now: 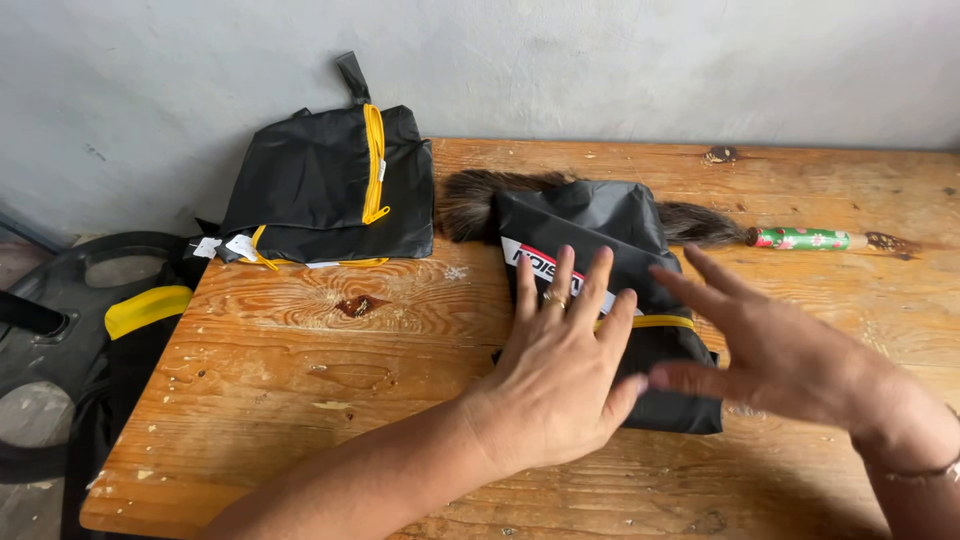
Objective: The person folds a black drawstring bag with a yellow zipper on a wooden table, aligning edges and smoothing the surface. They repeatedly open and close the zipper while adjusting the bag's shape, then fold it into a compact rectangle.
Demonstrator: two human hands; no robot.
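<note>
A scuffed wooden bench (300, 350) stands against a pale grey wall, and on it the left hand (560, 370) lies flat, its grip spread wide with fingers apart, palm pressing down on a folded black bag (600, 225) with a yellow strip. The right hand (770, 350) hovers just beside it, also with an open grip, fingers stretched and slightly blurred, its fingertips over the bag's near right part; whether they touch the fabric cannot be told. Neither hand grasps anything. The slick fabric looks likely to spring back open if the palm's pressure eases, and a sideways push could slide the bundle along the wood, since only flat pressure holds it. Just beyond the left fingertips, partly under the bag, lies a dark-bristled brush (470, 200) whose green patterned handle (800, 238) sticks out beyond the right hand; it makes the bag sit unevenly and could roll or be dragged along. Well to the left of both hands rests a second black bag (320, 185) with a yellow zip, overhanging the bench's edge, where a nudge might tip it off.
</note>
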